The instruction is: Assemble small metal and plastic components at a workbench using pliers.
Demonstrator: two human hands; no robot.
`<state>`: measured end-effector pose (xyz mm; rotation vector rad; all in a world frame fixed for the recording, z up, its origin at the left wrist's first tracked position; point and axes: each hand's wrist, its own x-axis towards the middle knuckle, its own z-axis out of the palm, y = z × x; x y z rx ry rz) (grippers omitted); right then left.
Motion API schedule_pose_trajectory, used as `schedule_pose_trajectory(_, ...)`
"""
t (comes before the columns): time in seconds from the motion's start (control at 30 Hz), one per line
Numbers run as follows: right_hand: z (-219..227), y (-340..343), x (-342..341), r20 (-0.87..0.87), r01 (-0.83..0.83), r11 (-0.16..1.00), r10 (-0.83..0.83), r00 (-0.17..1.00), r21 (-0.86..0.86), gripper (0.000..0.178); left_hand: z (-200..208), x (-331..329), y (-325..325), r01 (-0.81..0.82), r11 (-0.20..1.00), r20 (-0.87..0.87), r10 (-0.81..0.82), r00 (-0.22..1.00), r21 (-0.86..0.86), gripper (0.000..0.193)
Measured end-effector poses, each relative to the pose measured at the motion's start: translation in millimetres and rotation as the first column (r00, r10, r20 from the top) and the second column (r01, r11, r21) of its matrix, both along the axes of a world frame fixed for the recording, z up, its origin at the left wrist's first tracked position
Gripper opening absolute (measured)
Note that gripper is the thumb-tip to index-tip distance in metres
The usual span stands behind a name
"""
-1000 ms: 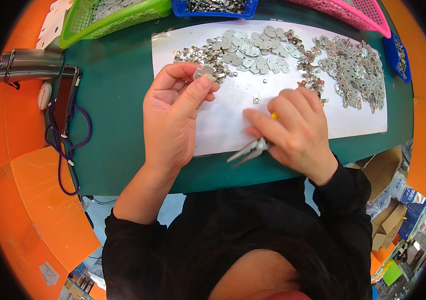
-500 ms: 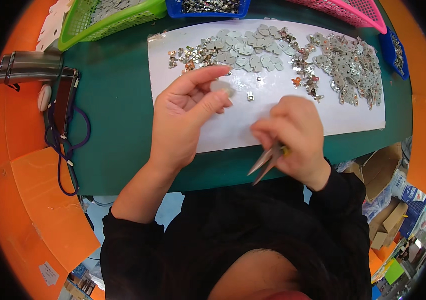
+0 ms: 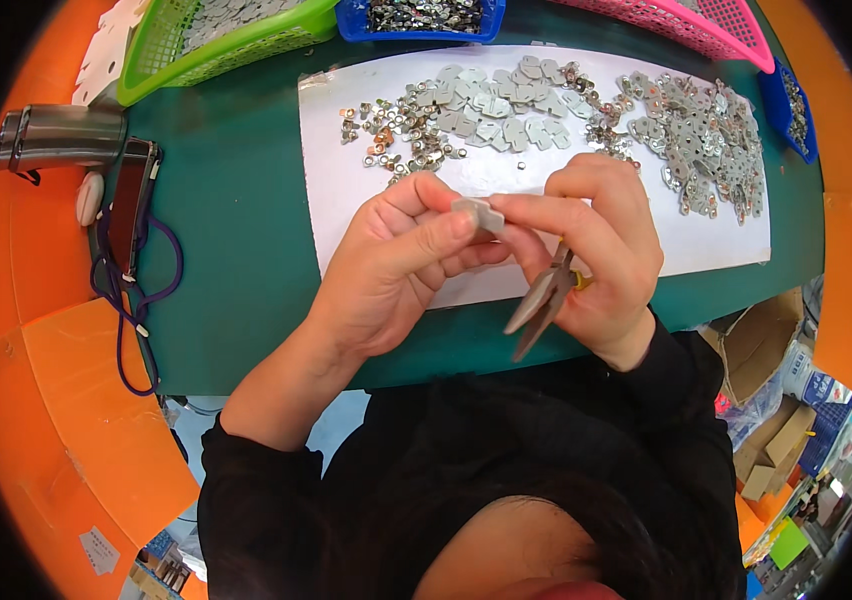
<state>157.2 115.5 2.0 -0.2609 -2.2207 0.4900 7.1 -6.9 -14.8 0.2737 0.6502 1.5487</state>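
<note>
My left hand is closed, thumb and fingers pinching a small flat grey metal plate above the white sheet. The index fingertip and thumb of my right hand meet the plate's right edge. Tucked in that same hand is a pair of pliers, jaws angled down toward me, with a bit of yellow handle showing. Whether a smaller part sits between the right fingertips is hidden. Beyond my hands lie a heap of grey plates and a cluster of small metal clips.
More metal pieces cover the sheet's right side. At the back stand a green basket, a blue tray and a pink basket. Another blue tray is at right. A steel mug and a phone with a cord lie left.
My right hand has moved up and left to meet the plate in my left hand, which shifted slightly right and down. The clip lying alone on the sheet is no longer visible.
</note>
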Motion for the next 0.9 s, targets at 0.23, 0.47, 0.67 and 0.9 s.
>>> schedule_pose_trajectory(0.23,-4.0,5.0,0.5,-0.049,-0.071,0.994,0.067,0.997,-0.088,0.03,4.3,0.4,-0.4,-0.028,1.0,0.033,0.028,0.999,-0.001,0.008)
schedule_pose_trajectory(0.47,-3.2,3.3,1.1,-0.091,-0.045,0.998,0.042,0.995,-0.036,0.026,2.6,0.7,-0.2,0.013,1.0,0.059,-0.012,0.998,-0.012,0.008)
schedule_pose_trajectory(0.67,-5.3,-0.7,-0.6,-0.193,-0.079,0.989,0.054,0.98,-0.122,0.028,3.8,3.6,-0.7,0.084,0.996,0.067,-0.083,0.994,-0.02,0.01)
schedule_pose_trajectory(0.9,-4.3,-4.3,-0.2,-0.202,-0.095,0.993,0.079,0.976,-0.074,0.028,1.2,5.2,-2.6,0.202,0.979,0.103,-0.201,0.974,0.0,0.014)
